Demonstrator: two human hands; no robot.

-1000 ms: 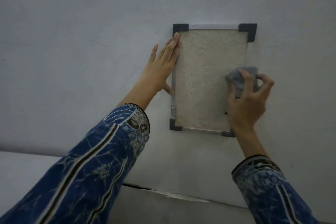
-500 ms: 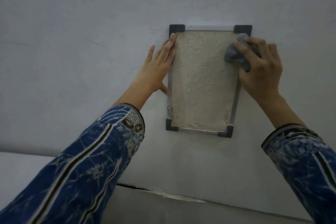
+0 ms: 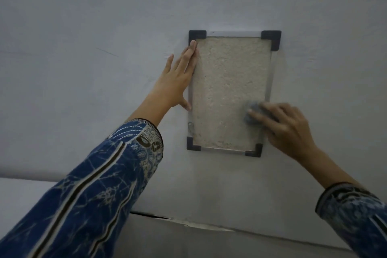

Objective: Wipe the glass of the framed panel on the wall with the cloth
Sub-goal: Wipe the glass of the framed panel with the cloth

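A framed panel (image 3: 228, 81) hangs upright on the pale wall, with a speckled beige face behind glass, a thin silver frame and black corner caps. My left hand (image 3: 178, 78) lies flat against the wall and the frame's left edge, fingers spread and pointing up toward the top left corner. My right hand (image 3: 287, 130) presses a small grey cloth (image 3: 252, 112) against the lower right part of the glass. My fingers cover most of the cloth.
A small silver hook or latch (image 3: 190, 126) sits on the frame's left edge near the bottom. A ledge or seam (image 3: 188, 223) runs across the wall below the panel. Both my forearms wear blue patterned sleeves.
My right hand with the cloth went from mid right up to the top right corner, then down to the lower right of the glass. My left hand stayed on the frame's left edge.
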